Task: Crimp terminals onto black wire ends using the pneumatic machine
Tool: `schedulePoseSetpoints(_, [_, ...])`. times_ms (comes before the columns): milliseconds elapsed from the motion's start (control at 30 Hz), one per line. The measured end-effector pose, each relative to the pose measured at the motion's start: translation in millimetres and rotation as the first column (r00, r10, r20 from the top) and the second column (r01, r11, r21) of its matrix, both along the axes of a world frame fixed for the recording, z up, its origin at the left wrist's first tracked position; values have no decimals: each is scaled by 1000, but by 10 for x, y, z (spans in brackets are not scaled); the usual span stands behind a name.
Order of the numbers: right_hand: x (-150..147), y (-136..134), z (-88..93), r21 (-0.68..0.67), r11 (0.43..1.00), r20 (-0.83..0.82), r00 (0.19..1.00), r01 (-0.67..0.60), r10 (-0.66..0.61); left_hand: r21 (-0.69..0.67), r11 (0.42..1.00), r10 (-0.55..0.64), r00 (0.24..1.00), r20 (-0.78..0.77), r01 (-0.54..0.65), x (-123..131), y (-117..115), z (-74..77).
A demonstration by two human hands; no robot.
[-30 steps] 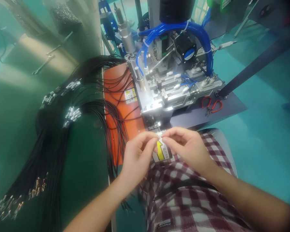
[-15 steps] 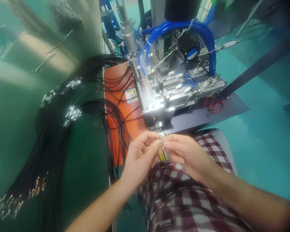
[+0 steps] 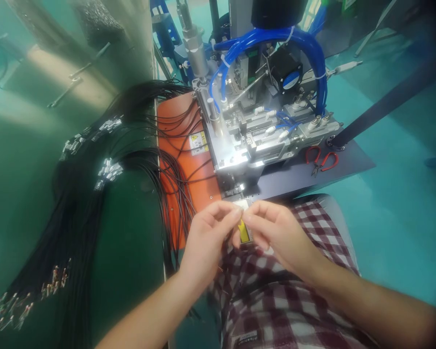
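Small piece, mostly hidden, pinched by left hand and right hand; yellow-marked label beneath; triangle sticker unreadable.

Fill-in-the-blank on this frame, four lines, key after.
The bare left hand and bare right hand, close together, partly hide a white label with a ____ mark.
Thin black cables trail across a flat panel coloured ____.
Thick plastic tubes loop over the silver metal machine; their colour is ____.
Red-handled metal pliers lie on the person's ____ side.

Key: yellow; orange; blue; right.
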State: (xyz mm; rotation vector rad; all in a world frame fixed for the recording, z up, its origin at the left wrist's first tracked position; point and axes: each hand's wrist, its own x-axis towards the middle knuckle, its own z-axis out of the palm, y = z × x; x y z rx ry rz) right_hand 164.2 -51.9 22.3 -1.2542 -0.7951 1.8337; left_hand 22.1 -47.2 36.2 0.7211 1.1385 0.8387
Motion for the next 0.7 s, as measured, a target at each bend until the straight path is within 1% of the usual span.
schedulePoseSetpoints(67, [32, -6, -9, 30, 999, 29, 999, 27, -28, 31, 999, -21, 1000, -17, 22, 7, 6, -17])
schedulePoseSetpoints(167, [30, -42, 15, 52, 998, 80, 996, 31, -35, 53, 999, 9, 999, -41, -6, 9, 1, -34])
schedulePoseSetpoints(267, [-22, -65, 27, 27, 1000, 35, 999, -5, 4, 13, 999, 34, 999, -19, -34, -1, -5, -29])
schedulePoseSetpoints(367, [-36, -45, 10, 3, 999, 9, 999, -39, 39, -40, 999, 6, 1000, 30, -5, -14, 4, -15])
schedulePoseSetpoints(433, [8, -17, 4, 19, 996, 81, 993, -85, 83, -39, 999, -10, 1000, 25, 11, -15, 12, -16])
schedulePoseSetpoints(500, [82, 10, 9, 43, 992, 204, 973, -118, 106, -18, 1000, -6, 1000, 1, 6, -11, 17, -26])
schedulePoseSetpoints(533, [121, 21, 14, 62, 991, 264, 960, -115, 95, -10, 1000, -2, 1000, -8, 2, -7, 19, -34])
schedulePoseSetpoints(600, [182, 39, 23, 117, 991, 343, 939, -69, 25, -5, 1000, 5, 1000, -17, -5, -2, 20, -50])
schedulePoseSetpoints(667, [207, 56, 22, 159, 987, 356, 934, -36, -24, -12, 1000, 5, 1000, -25, -5, -4, 19, -63])
schedulePoseSetpoints(700, [205, 65, 18, 169, 985, 345, 938, -33, -28, -15, 1000, 3, 1000, -31, -4, -6, 18, -68])
